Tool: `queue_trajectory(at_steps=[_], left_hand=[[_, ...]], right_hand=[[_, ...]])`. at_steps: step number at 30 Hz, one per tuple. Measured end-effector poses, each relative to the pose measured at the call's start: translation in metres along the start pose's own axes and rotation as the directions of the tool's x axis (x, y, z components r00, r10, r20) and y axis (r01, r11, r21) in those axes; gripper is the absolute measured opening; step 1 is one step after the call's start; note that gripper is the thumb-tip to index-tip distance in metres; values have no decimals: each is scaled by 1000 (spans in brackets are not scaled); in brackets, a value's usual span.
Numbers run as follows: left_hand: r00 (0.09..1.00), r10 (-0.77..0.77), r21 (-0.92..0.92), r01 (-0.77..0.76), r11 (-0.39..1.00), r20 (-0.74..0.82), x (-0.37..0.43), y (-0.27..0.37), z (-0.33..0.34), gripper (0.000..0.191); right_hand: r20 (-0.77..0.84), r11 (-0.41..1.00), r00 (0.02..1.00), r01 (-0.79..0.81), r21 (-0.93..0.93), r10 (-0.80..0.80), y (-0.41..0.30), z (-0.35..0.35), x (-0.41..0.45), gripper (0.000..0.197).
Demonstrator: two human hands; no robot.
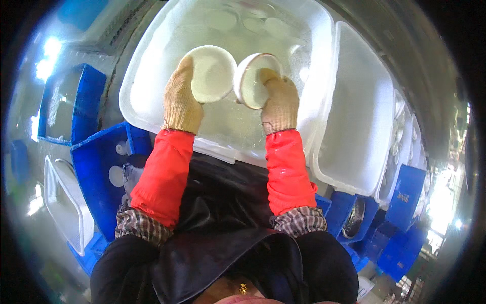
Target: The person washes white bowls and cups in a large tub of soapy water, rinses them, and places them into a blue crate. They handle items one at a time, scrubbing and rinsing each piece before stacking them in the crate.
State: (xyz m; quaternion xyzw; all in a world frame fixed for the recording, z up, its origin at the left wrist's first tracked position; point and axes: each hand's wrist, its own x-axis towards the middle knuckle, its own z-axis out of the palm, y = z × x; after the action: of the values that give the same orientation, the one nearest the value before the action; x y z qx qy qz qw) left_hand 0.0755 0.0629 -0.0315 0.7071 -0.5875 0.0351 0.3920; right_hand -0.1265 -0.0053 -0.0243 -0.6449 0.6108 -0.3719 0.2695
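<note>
Both hands wear tan knitted gloves and reach over a white plastic tub (138, 95) of cloudy water. My left hand (182, 98) grips a round white dish (212, 74) by its left side, thumb on the rim. In my right hand (281, 100) is a white bowl (243, 79) with a brown rim, tilted so its inside faces right, the thumb inside it. The dish and the bowl are side by side, their edges close together; I cannot tell whether they touch. Several pale round pieces (254, 24) lie under the water at the tub's far end.
Right of the tub stands a second white tub (357, 106), with more white containers holding pale ware beyond it. Blue crates (97, 163) stand to the left, beside a white ribbed basket (64, 205). More blue boxes (406, 197) are at the lower right.
</note>
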Motion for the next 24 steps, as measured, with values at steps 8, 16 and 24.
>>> queue_trajectory(at_steps=[8, 16, 24], left_hand=[[969, -240, -518, 179, 836, -53, 19, 13, 10, 62], [825, -479, -650, 545, 529, 302, 18, 44, 34, 39], [801, -588, -782, 435, 446, 109, -4, 21, 42, 28]], right_hand=[[74, 687, 936, 305, -659, -345, 6, -72, -15, 24], [-45, 772, 810, -537, 340, 584, 19, -208, -108, 47], [119, 819, 862, -505, 271, 493, 19, -208, -97, 51]])
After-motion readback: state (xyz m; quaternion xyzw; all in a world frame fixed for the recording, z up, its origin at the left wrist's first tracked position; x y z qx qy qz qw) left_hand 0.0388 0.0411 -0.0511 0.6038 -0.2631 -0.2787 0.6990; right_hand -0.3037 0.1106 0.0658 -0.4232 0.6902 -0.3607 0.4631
